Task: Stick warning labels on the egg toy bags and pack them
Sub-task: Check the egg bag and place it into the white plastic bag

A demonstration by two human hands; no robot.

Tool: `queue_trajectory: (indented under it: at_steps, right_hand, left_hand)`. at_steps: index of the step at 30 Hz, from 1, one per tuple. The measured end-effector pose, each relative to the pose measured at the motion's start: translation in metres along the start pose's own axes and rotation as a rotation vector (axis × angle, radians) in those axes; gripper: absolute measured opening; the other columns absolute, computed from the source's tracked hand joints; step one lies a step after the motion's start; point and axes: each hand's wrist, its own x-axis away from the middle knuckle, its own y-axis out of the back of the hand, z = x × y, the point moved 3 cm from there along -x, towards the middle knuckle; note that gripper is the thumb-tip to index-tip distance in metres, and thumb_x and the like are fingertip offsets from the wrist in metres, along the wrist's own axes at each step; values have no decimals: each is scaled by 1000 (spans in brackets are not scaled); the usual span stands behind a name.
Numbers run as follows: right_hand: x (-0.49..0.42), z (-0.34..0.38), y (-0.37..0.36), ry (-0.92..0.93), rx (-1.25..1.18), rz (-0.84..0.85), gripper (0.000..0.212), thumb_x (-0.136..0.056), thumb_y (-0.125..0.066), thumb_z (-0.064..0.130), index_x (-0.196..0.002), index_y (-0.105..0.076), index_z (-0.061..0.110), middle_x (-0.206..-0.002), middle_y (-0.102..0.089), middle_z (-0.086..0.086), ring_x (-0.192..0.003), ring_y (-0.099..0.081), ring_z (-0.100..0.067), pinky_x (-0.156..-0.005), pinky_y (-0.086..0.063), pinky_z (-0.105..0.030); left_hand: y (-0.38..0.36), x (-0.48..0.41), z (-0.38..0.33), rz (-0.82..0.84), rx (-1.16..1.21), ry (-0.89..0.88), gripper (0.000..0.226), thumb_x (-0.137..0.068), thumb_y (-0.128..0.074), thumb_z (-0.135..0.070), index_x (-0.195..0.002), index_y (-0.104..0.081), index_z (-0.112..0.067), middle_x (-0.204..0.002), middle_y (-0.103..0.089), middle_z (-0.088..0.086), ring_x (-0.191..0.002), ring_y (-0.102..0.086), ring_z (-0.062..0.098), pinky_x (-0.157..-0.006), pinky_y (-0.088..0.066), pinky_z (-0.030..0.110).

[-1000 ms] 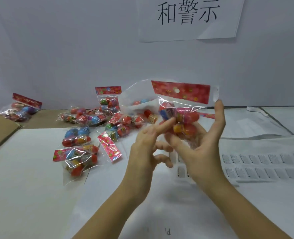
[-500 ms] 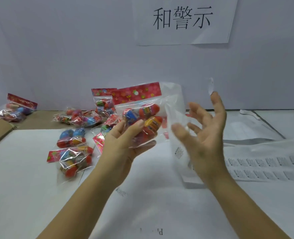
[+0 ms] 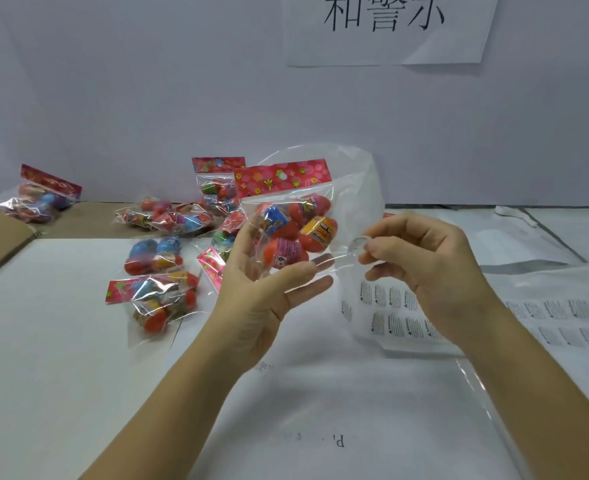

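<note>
Blurring label [image 3: 359, 243] under right hand [image 3: 435, 271]

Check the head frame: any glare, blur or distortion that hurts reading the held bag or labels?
Head view: even, soft light with faint shadows. Glare streaks cross the held bag and the clear bag behind it. The label sheet print is too soft to read. The left hand and right hand are sharp. Wide-angle bend shows at the table edges.

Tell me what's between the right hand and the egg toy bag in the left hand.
In the head view, only clear plastic film spans between the right hand and the egg toy bag.
</note>
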Motion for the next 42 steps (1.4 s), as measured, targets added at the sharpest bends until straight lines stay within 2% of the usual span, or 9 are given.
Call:
queue_trajectory:
  at_steps: [3,6,9,12,16,29,32,36,42]
  right_hand:
    - [3,3,-3,9,37,-8,27,-82,-67,-3,-68,-73,19,-68,-71,-6,-64,-70,-21,-56,-56,-27]
    - [4,6,-3,24,87,-20,24,-81,-68,-4,-71,-73,18,-66,-71,-6,-61,-69,-19,-56,-56,-24]
    - [5,9,-1,34,157,-17,22,-80,-71,-1,-76,-74,21,-68,-72,-4,-60,-67,-17,-61,-58,-25]
    - [8,9,-5,39,236,23,29,-79,-73,4,-92,-70,30,-70,-73,-2,-61,-67,-16,-64,-58,-24]
    - [10,8,-6,35,250,11,53,-76,-76,6,-110,-50,37,-70,-73,0,-63,-69,-15,-62,-56,-20]
    - [14,12,-10,85,325,-12,67,-73,-77,10,-113,-35,42,-69,-72,3,-64,-70,-14,-68,-59,-25]
    - [14,13,-10,94,337,-10,69,-72,-78,9,-112,-34,44,-69,-72,3,-65,-70,-13,-71,-59,-24]
    - [14,14,-10,96,354,-5,68,-72,-78,8,-110,-35,44,-69,-72,4,-64,-70,-13,-72,-58,-22]
    - [15,15,-12,99,361,-11,67,-71,-77,9,-111,-35,43,-68,-72,3,-63,-70,-14,-71,-60,-30]
  left_hand:
    - [-1,2,1,-17,-65,-33,100,-55,-83,-1,-141,-41,-30,-125,-64,19,-99,-71,35,-70,-60,38]
    - [-1,2,1,-20,-85,-55,95,-53,-80,-3,-135,-44,-35,-120,-67,19,-94,-73,34,-70,-61,35]
    - [0,0,1,-21,-104,-81,99,-55,-78,1,-141,-42,-31,-122,-65,20,-94,-73,35,-71,-61,35]
    - [0,0,3,-15,-121,-92,98,-55,-80,3,-139,-43,-32,-125,-63,19,-95,-72,34,-71,-60,36]
    - [2,-1,6,-15,-99,-65,101,-54,-83,7,-139,-44,-33,-122,-66,15,-98,-72,35,-71,-61,38]
    - [-6,6,7,-8,-97,-118,104,-50,-85,-6,-141,-41,-31,-117,-70,13,-98,-72,34,-70,-60,36]
    - [-6,7,6,-16,-82,-117,103,-46,-86,-8,-137,-45,-33,-120,-68,14,-99,-71,34,-70,-60,36]
    - [-6,6,7,-8,-99,-125,100,-53,-82,0,-140,-43,-29,-121,-67,16,-100,-71,34,-71,-60,37]
    - [-7,7,6,-3,-111,-135,97,-49,-85,-6,-135,-46,-31,-111,-72,10,-95,-73,31,-69,-60,33]
